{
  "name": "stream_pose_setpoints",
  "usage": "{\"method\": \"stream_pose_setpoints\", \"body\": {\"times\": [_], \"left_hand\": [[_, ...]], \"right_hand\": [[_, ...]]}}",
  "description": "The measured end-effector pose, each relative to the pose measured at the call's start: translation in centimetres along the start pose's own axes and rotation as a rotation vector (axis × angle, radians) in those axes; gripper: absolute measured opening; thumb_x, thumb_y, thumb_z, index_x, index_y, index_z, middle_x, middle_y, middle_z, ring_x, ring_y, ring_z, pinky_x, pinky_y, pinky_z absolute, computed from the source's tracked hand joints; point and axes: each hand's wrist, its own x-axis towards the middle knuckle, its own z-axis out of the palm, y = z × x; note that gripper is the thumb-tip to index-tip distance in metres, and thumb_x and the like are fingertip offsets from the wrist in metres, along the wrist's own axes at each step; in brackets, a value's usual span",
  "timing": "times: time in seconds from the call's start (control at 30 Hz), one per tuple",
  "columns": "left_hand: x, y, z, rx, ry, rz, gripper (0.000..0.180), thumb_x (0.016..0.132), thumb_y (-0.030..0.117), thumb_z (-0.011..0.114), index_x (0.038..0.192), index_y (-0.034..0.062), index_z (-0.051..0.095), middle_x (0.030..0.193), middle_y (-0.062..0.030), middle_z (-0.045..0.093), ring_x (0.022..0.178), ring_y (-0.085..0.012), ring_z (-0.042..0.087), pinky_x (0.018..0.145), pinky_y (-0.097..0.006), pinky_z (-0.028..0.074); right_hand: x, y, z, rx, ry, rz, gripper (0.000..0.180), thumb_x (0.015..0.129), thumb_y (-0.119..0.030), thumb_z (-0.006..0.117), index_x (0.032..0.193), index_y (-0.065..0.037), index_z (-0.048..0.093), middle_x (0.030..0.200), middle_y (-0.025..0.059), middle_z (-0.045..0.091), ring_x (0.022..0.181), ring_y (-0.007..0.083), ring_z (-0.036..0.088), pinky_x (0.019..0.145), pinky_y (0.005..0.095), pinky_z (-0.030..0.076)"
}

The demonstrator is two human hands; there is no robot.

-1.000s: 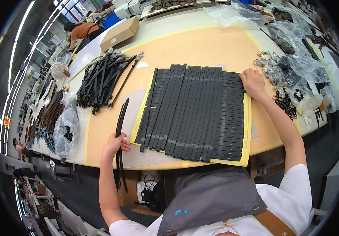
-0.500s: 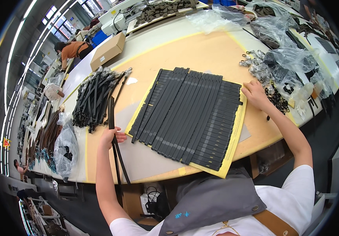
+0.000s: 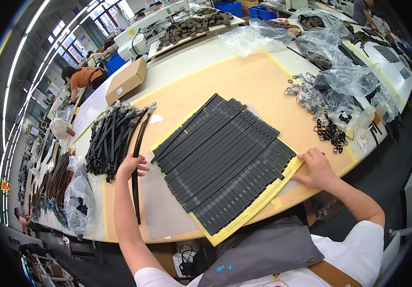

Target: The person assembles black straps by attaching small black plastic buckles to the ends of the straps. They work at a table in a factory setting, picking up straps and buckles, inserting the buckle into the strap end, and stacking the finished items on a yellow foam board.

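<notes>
My left hand [image 3: 130, 166] grips a long black strap [image 3: 137, 158] near its middle; the strap lies on the table between a heap of black straps [image 3: 110, 138] and a yellow board. On that yellow board [image 3: 244, 217] many flat black straps [image 3: 220, 160] lie side by side in a slanted row. My right hand [image 3: 316, 168] rests flat on the right end of the row, at the board's edge, fingers apart, holding nothing.
Metal buckles [image 3: 306, 93] and black rings [image 3: 333, 131] lie right of the board beside clear plastic bags [image 3: 349, 79]. A cardboard box [image 3: 125, 81] sits at the back left, a bagged bundle [image 3: 77, 198] at the near left. Another person [image 3: 84, 76] works at a far table.
My left hand has carried the single strap up from the table's near edge toward the heap of straps. The view has swung, so the board now lies slanted. My right hand stays on the row's end.
</notes>
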Motion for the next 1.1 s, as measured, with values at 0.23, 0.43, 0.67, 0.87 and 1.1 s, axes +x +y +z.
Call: {"method": "stream_pose_setpoints", "body": {"times": [0.23, 0.43, 0.67, 0.87, 1.1], "left_hand": [[-4.1, -4.7, -2.8, 0.265, 0.001, -0.106, 0.019, 0.104, 0.015, 0.05, 0.115, 0.0014, 0.057, 0.117, -0.015, 0.065, 0.095, -0.0301, 0.077, 0.055, -0.043, 0.059], [-6.8, -7.2, -1.8, 0.117, -0.003, -0.084, 0.02, 0.107, 0.018, 0.051, 0.114, 0.0017, 0.06, 0.125, -0.0132, 0.067, 0.112, -0.0255, 0.072, 0.06, -0.044, 0.061], [-7.4, -7.9, -2.1, 0.052, -0.01, -0.093, 0.018, 0.106, 0.018, 0.052, 0.113, 0.0039, 0.06, 0.133, -0.0124, 0.067, 0.119, -0.0258, 0.07, 0.065, -0.045, 0.061], [-7.0, -7.8, -1.9, 0.076, -0.008, -0.126, 0.017, 0.106, 0.019, 0.051, 0.111, 0.0051, 0.06, 0.133, -0.0113, 0.068, 0.118, -0.0242, 0.071, 0.065, -0.045, 0.06], [-7.3, -8.2, -1.8, 0.075, -0.008, -0.107, 0.019, 0.107, 0.021, 0.051, 0.113, 0.0054, 0.061, 0.134, -0.0098, 0.068, 0.118, -0.0229, 0.07, 0.065, -0.045, 0.06]], "right_hand": [[-0.1, -4.5, 0.6, -0.011, 0.102, -0.323, 0.044, 0.077, -0.041, 0.088, 0.097, -0.008, 0.067, 0.104, 0.0095, 0.064, 0.103, 0.0287, 0.061, 0.091, 0.0421, 0.047], [1.4, -7.5, 5.2, 0.32, 0.008, -0.621, 0.032, 0.082, -0.038, 0.085, 0.091, -0.013, 0.066, 0.096, 0.0, 0.064, 0.096, 0.0216, 0.061, 0.083, 0.0345, 0.047], [1.4, -10.9, 7.1, 0.263, 0.07, -0.878, 0.029, 0.084, -0.035, 0.08, 0.081, -0.015, 0.059, 0.079, -0.0011, 0.054, 0.083, 0.0178, 0.057, 0.074, 0.0326, 0.045], [2.2, -13.0, 9.2, 0.313, 0.126, -0.907, 0.031, 0.09, -0.028, 0.078, 0.074, -0.013, 0.055, 0.072, -0.0007, 0.052, 0.074, 0.0166, 0.059, 0.06, 0.0316, 0.049], [5.0, -15.0, 11.3, 0.308, 0.129, -0.806, 0.026, 0.085, -0.024, 0.077, 0.076, -0.011, 0.058, 0.073, 0.0031, 0.057, 0.077, 0.0211, 0.061, 0.06, 0.0356, 0.052]]}}
